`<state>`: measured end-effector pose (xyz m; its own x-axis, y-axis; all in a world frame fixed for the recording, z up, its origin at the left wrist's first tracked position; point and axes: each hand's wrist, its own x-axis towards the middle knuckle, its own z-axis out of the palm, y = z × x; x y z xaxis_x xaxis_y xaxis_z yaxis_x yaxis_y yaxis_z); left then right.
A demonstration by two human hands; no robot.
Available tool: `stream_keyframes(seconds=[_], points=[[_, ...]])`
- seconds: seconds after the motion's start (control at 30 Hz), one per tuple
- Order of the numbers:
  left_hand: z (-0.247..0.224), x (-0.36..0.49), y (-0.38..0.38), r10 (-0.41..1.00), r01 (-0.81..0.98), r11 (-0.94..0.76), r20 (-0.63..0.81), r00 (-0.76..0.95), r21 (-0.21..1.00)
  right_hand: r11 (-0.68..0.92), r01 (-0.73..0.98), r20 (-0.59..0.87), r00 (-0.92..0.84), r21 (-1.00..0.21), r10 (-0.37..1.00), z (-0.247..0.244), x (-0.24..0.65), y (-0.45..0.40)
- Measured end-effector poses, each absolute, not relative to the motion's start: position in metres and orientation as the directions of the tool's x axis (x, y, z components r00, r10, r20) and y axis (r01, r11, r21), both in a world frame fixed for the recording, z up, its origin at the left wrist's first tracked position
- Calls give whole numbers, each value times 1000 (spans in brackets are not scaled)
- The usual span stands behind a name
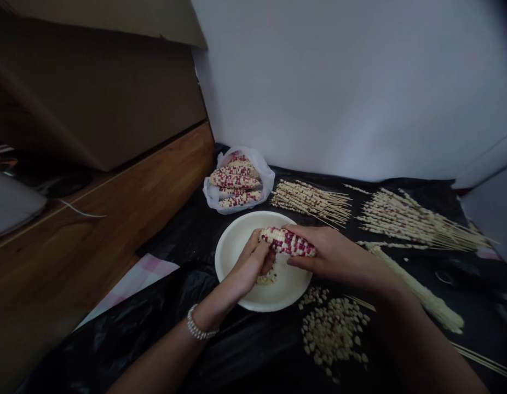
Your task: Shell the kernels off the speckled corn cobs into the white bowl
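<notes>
Black plastic sheet point(163, 306) bears bowl point(224, 254), skewers point(311, 200), kernels point(335, 334).

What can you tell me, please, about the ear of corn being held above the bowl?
The ear of corn is plump, its closely packed kernels mottled cream and deep purplish red. It lies roughly level above the pale bowl. The right hand grips one end, while the left hand's fingers are at the other. Those fingers hide whether kernels are missing there.

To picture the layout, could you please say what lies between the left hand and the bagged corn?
The head view shows the white bowl, then a sliver of black sheeting.
</notes>
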<state>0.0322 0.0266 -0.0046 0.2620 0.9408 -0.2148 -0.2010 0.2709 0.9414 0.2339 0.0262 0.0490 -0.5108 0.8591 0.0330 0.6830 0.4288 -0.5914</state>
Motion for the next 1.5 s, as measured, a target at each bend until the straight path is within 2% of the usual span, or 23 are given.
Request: stream_keyframes(seconds=[0.1, 0.2, 0.4, 0.53, 0.73, 0.83, 1.0, 1.27, 1.37, 1.5], points=[[-5, 33, 28, 949, -221, 250, -193, 249, 943, 390, 618, -9, -541, -682, 841, 53, 236, 29], [-5, 31, 28, 930, -255, 278, -193, 313, 926, 385, 600, 5, -536, -701, 844, 54, 239, 31], [3, 30, 28, 909, -355, 331, -193, 370, 874, 419, 618, 60, -515, -665, 855, 49, 243, 32], [4, 31, 29, 908, -346, 346, -218, 358, 872, 419, 659, 56, -498, -625, 866, 48, 242, 32], [-1, 30, 30, 914, -368, 321, -183, 362, 873, 432, 679, 74, -488, -593, 870, 48, 241, 31], [0, 30, 29, 910, -362, 331, -192, 368, 871, 457, 700, 99, -488, -548, 867, 47, 239, 29], [-1, 31, 29, 917, -355, 310, -179, 356, 882, 434, 805, 105, -431, -405, 896, 48, 233, 22], [-1, 30, 29, 933, -285, 264, -169, 318, 921, 331, 933, -60, -341, -141, 938, 73, 203, 6], [1, 31, 29, 935, -279, 260, -169, 312, 924, 334, 936, -94, -345, -115, 934, 75, 198, 4], [-1, 34, 29, 926, -273, 316, -233, 295, 909, 376, 907, -44, -390, -191, 920, 67, 206, 7]])
